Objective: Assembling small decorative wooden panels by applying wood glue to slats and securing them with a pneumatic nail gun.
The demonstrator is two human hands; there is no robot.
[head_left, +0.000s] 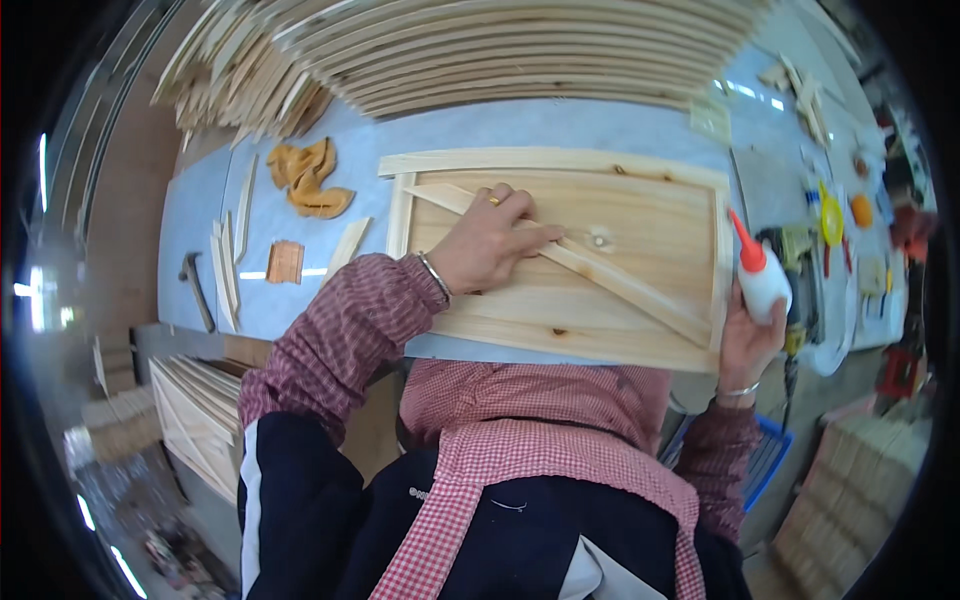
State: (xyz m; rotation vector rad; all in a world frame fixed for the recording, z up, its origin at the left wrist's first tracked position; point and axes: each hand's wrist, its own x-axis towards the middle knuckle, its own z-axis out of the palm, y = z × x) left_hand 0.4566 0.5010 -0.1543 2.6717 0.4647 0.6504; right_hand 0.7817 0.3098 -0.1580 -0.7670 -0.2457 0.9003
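A rectangular pale wood panel (520,310) with a raised frame lies flat on the table before me. Across it, from upper left to lower right, runs a thin diagonal wooden strip (625,287). My left hand (497,238) is closed over the strip's upper part, fingers bent against it. At the panel's right edge my right hand (750,340) is wrapped round a white squeeze bottle (763,285), its red pointed nozzle tilted up and to the left.
Long wooden boards (520,55) are stacked at the back. On the left lie an orange cloth (308,180), a hammer (198,290) and loose strips (226,270). A green power tool (797,265) stands at the right. Several panels (195,425) lean below left.
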